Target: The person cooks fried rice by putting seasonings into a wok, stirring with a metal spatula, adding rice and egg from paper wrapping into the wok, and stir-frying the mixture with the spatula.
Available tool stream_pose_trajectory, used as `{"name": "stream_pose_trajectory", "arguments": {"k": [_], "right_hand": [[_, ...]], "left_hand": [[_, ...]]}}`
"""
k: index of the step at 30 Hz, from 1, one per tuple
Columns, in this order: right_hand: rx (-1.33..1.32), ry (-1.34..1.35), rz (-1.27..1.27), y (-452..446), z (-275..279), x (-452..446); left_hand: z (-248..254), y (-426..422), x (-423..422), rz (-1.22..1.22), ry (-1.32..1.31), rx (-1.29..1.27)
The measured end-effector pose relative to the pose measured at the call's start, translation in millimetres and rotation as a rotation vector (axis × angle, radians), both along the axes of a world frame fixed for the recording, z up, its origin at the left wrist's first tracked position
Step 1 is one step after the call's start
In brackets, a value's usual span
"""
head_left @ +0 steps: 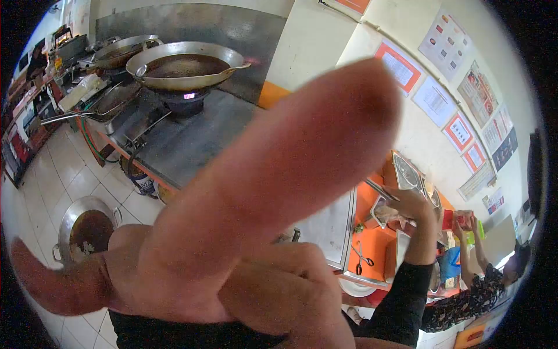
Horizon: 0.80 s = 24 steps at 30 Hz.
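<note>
My left hand (250, 215) looms very close to the camera, palm side toward it, blurred. Its index finger points up and right, the thumb sticks out to the left, and the other fingers curl in with nothing seen in them. Further off to the right, my right hand (414, 203), at the end of a black sleeve, closes on a slim metal utensil (379, 188) whose kind I cannot make out. Below that hand lies a metal container (379, 214) with pale food, on an orange counter (372, 264). Black-handled scissors (361, 259) lie nearby.
A large wok (186, 58) of dark liquid sits on a burner on the steel stove table (192, 139). Another pan (87, 232) stands on the tiled floor. At right, a co-worker in a patterned sleeve (465, 305) holds a red object (456, 220). Papers (444, 43) cover the wall.
</note>
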State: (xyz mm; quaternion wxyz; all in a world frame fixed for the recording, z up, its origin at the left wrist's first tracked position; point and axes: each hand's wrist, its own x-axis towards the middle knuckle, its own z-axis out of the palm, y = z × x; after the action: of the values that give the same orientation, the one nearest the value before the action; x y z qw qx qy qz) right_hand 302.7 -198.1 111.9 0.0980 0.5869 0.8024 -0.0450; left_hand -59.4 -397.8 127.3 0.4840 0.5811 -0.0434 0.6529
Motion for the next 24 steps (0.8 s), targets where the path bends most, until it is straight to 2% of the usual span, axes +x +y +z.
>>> {"name": "stream_pose_trajectory", "arguments": {"k": [3,5,7,9,12,14,17,19,21,22,24], "right_hand": [[-0.039,-0.061,-0.12,-25,31,15],[0.1,-0.14,0.17,-25,18,20],[0.142,-0.193,0.18,-23,10,15],[0.082,-0.224,-0.083,-24,11,-31],[0.049,-0.094,-0.039,-17,24,18],[0.026,-0.068,0.009,-29,42,17],[-0.013,-0.068,-0.15,-31,38,-13],[0.078,-0.15,-0.042,0,5,-6],[0.074,-0.155,0.011,17,-2,-19],[0.035,-0.064,0.069,28,3,1],[-0.094,-0.044,-0.177,-8,51,-14]], "left_hand": [[-3,1,-3,-0.004,0.006,-0.019],[-4,6,-2,-0.002,0.011,-0.019],[-4,9,1,-0.01,0.024,-0.025],[-5,10,3,-0.007,0.048,-0.034],[-12,4,2,0.018,0.105,-0.046],[-16,-4,1,0.032,0.132,-0.053],[-14,-7,-1,0.024,0.126,-0.071],[-7,-2,-1,0.012,0.091,-0.077],[-5,0,0,0.017,0.071,-0.08],[-4,0,1,0.021,0.065,-0.081],[-3,-2,1,0.03,0.054,-0.085]]}}
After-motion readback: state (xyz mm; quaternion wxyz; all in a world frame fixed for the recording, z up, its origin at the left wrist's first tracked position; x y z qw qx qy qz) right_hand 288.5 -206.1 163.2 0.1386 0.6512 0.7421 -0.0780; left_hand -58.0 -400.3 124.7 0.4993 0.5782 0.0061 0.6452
